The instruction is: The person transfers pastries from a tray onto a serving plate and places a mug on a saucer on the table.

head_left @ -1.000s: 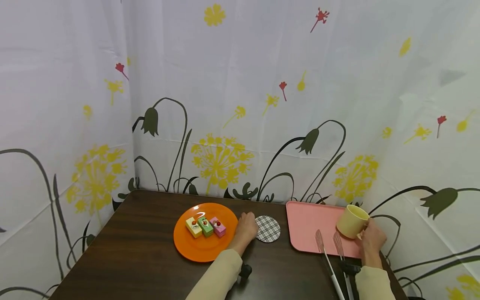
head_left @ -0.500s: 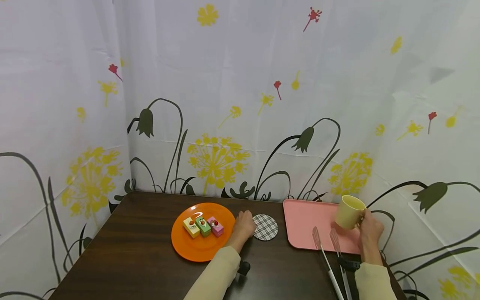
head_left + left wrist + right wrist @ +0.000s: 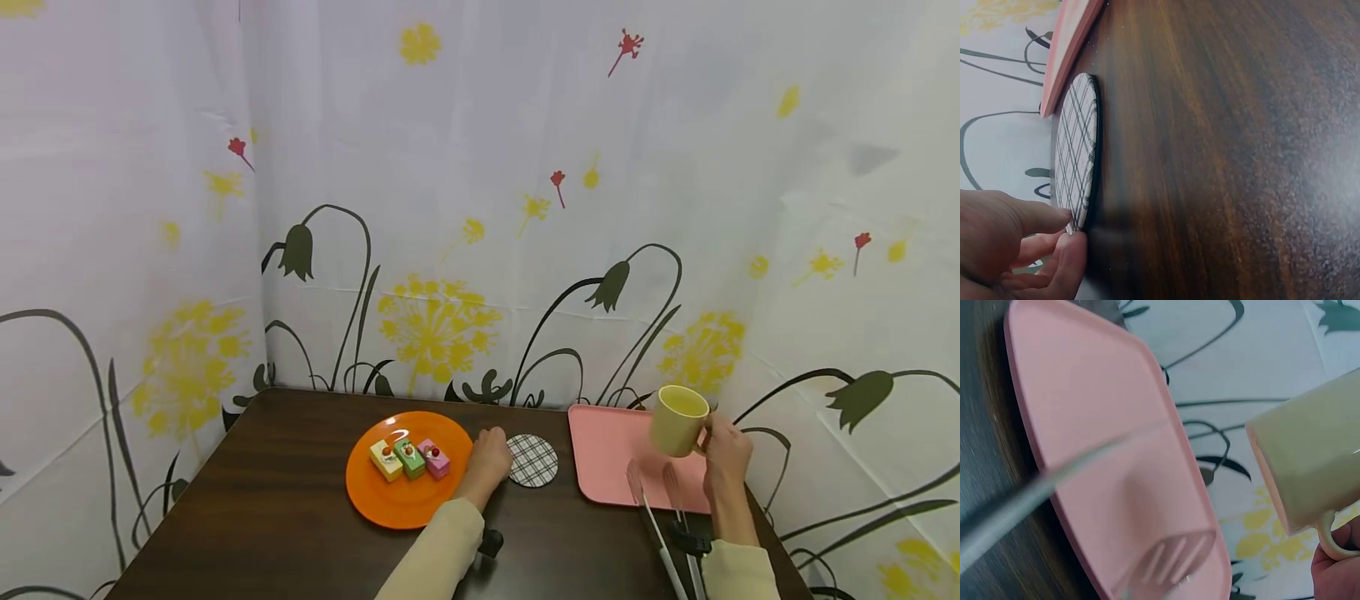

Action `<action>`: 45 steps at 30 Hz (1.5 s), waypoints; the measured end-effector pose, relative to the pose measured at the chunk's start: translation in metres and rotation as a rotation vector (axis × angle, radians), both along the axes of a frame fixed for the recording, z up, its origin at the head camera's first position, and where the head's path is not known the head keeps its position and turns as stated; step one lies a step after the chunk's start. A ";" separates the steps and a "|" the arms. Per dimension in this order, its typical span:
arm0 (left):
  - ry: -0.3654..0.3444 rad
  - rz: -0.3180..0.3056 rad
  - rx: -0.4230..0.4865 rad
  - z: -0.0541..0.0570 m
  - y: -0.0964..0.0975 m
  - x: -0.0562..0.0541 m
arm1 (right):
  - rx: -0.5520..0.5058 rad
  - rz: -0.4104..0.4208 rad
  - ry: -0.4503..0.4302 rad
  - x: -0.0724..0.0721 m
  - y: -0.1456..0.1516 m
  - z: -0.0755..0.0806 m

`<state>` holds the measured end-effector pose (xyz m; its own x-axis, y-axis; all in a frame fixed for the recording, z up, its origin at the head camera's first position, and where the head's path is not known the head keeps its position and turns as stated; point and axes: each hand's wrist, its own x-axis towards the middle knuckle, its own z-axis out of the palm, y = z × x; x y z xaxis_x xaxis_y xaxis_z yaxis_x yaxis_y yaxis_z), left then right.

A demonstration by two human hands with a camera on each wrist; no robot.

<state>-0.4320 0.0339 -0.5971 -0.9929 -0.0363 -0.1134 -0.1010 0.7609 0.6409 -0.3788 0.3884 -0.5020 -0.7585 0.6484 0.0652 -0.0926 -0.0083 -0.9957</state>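
Note:
My right hand (image 3: 727,452) grips the handle of a pale yellow mug (image 3: 672,429). The mug is upright, raised over the pink tray (image 3: 607,467); in the right wrist view, a gap separates the mug (image 3: 1310,456) from the tray. Between the orange plate (image 3: 375,500) and the tray lies a round checked coaster (image 3: 536,460). At the coaster's left edge is my left hand (image 3: 489,462). The left wrist view shows thumb and fingertips pinching the rim of the coaster (image 3: 1077,144), which lies low on the table.
Several small toy cakes, including a green one (image 3: 409,460), sit on the plate. Two long slotted metal arms, perhaps tongs (image 3: 660,542), lean over the tray's front rim beside my right wrist. A flowered curtain (image 3: 465,167) stands behind the dark table (image 3: 285,500).
My right hand has lifted the mug off the tray and moved it left. My left hand and the coaster have stayed in place.

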 end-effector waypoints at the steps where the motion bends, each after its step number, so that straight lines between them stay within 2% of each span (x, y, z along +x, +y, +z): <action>1: 0.011 0.001 -0.003 -0.005 0.000 -0.004 | 0.003 0.005 0.005 0.000 -0.003 0.000; 3: 0.037 0.001 -0.014 -0.011 0.000 -0.010 | 0.018 0.024 0.009 0.000 -0.010 0.002; 6: 0.068 0.006 -0.027 -0.008 -0.002 -0.011 | 0.019 0.062 0.025 -0.001 -0.023 0.003; 8: 0.079 0.006 -0.019 -0.004 -0.002 -0.007 | 0.013 0.081 0.029 0.001 -0.030 0.003; 12: 0.084 0.009 0.021 0.017 0.002 0.017 | -0.010 0.114 0.037 0.009 -0.042 -0.002; 15: 0.071 0.016 0.017 0.032 0.002 0.032 | -0.009 0.135 0.057 0.013 -0.053 -0.004; 17: 0.075 0.016 0.008 0.035 0.002 0.035 | -0.003 0.141 0.077 0.015 -0.061 -0.005; 20: 0.108 0.005 -0.018 0.032 0.003 0.031 | -0.038 0.149 0.118 0.015 -0.072 -0.007; 21: 0.125 0.001 -0.033 0.025 0.003 0.025 | -0.065 0.149 0.134 0.014 -0.075 -0.008; 23: 0.149 0.000 -0.058 0.019 0.005 0.020 | -0.107 0.152 0.158 0.014 -0.083 -0.012; 24: 0.152 0.000 -0.071 0.015 0.005 0.017 | -0.119 0.156 0.165 0.014 -0.087 -0.015; 27: 0.139 0.004 -0.073 0.011 0.006 0.016 | -0.131 0.172 0.176 0.016 -0.101 -0.023; 28: 0.130 0.008 -0.063 0.015 0.006 0.020 | -0.119 0.176 0.170 0.016 -0.105 -0.026; 36: 0.109 0.028 -0.036 0.021 0.009 0.036 | -0.112 0.232 0.172 0.015 -0.137 -0.049; 41: 0.124 0.037 -0.025 0.030 0.009 0.039 | -0.038 0.246 0.154 0.011 -0.157 -0.057; 45: 0.106 0.042 -0.027 0.032 0.008 0.038 | -0.010 0.235 0.154 0.010 -0.175 -0.066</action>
<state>-0.3938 0.0420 -0.5650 -0.9968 -0.0800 -0.0059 -0.0659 0.7745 0.6291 -0.3686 0.2136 -0.5682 -0.8696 0.4574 0.1858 -0.2373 -0.0572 -0.9698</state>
